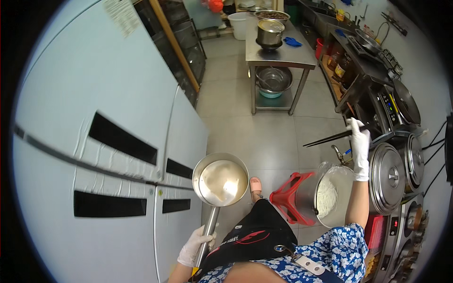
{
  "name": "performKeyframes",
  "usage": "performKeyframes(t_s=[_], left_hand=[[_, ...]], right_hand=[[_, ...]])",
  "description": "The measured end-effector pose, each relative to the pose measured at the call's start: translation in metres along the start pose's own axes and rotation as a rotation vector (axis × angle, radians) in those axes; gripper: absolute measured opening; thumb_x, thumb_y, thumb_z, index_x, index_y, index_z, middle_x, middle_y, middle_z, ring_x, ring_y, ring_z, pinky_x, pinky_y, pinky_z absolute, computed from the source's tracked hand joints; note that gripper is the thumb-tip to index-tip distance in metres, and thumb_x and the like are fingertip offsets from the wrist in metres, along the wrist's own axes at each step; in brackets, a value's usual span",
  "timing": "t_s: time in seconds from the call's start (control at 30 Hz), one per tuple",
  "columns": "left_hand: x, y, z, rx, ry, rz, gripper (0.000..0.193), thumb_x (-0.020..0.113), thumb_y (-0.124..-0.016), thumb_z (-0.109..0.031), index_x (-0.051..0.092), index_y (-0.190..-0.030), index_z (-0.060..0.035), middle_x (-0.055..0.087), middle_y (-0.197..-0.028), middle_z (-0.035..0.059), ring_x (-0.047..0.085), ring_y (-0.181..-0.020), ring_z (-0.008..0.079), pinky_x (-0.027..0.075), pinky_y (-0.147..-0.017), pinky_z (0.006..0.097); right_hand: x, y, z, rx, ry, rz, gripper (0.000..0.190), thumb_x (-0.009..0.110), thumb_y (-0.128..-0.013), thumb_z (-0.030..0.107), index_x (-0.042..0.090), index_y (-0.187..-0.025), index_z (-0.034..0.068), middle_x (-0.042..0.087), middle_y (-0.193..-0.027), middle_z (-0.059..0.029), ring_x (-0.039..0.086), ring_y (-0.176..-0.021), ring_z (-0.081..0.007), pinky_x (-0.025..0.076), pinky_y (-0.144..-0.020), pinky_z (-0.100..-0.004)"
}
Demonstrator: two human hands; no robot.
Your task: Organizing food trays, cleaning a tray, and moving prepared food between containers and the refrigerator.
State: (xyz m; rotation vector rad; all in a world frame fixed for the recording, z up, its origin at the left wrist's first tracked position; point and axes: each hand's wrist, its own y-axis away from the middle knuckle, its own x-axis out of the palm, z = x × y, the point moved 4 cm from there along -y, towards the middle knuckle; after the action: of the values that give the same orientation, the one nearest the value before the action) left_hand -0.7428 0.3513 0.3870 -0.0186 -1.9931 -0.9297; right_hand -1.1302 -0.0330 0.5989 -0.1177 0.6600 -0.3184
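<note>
My left hand (198,244), in a white glove, grips the handle of a metal ladle-like pan (221,179). A little pale liquid seems to lie in its bowl. In my right hand (359,141), also gloved, is a pair of long black chopsticks (327,138), tips pointing left. Below that hand stands a metal bucket (347,208) lined with clear plastic, with white noodles (326,198) inside. The bucket is beside a red plastic stool (291,198). To the right of my forearm is a large lidded steel pot (387,177).
White refrigerator doors (116,85) line the left. A steel table (279,56) ahead bears a lidded pot (270,32), a basin and blue gloves. On the right are an induction cooker (389,106), a wok (407,102), a second lidded pot (414,162) and a metal tap (338,154).
</note>
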Motion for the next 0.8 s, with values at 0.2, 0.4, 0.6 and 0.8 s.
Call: performKeyframes(t_s=[0.2, 0.4, 0.6, 0.8], left_hand=[[0.047, -0.097, -0.102, 0.011, -0.075, 0.092, 0.065, 0.070, -0.074, -0.012, 0.041, -0.130, 0.0022, 0.055, -0.085, 0.0047, 0.051, -0.060, 0.0103, 0.044, -0.049, 0.0220], [0.115, -0.221, -0.207, 0.001, -0.216, 0.229, 0.067, 0.070, -0.075, -0.015, 0.040, -0.131, 0.0049, 0.055, -0.084, 0.0038, 0.051, -0.058, 0.0105, 0.045, -0.051, 0.0200], [0.206, -0.368, -0.291, -0.058, -0.265, 0.388, 0.066, 0.070, -0.076, -0.016, 0.040, -0.131, 0.0050, 0.054, -0.083, 0.0036, 0.052, -0.058, 0.0093, 0.045, -0.051, 0.0200], [0.309, -0.525, -0.358, -0.092, -0.400, 0.547, 0.061, 0.069, -0.078, -0.014, 0.041, -0.129, 0.0030, 0.055, -0.084, 0.0044, 0.054, -0.058, 0.0099, 0.047, -0.051, 0.0214]], right_hand=[[-0.074, -0.074, -0.021, 0.096, -0.268, -0.199, 0.034, 0.057, -0.092, 0.036, 0.066, -0.095, 0.004, 0.062, -0.090, -0.0043, 0.057, -0.084, -0.0106, 0.050, -0.067, -0.0263], [-0.080, -0.167, -0.044, 0.125, -0.618, -0.260, 0.057, 0.047, -0.093, 0.048, 0.060, -0.098, -0.007, 0.061, -0.100, -0.0147, 0.059, -0.096, -0.0226, 0.051, -0.088, -0.0358], [-0.050, -0.248, -0.048, 0.141, -0.622, -0.299, 0.050, 0.049, -0.095, 0.041, 0.057, -0.104, -0.007, 0.059, -0.103, -0.0163, 0.059, -0.099, -0.0245, 0.050, -0.090, -0.0360], [-0.055, -0.324, -0.067, 0.095, -0.472, -0.391, 0.042, 0.050, -0.095, 0.037, 0.059, -0.101, -0.004, 0.061, -0.101, -0.0133, 0.059, -0.097, -0.0221, 0.051, -0.085, -0.0354]])
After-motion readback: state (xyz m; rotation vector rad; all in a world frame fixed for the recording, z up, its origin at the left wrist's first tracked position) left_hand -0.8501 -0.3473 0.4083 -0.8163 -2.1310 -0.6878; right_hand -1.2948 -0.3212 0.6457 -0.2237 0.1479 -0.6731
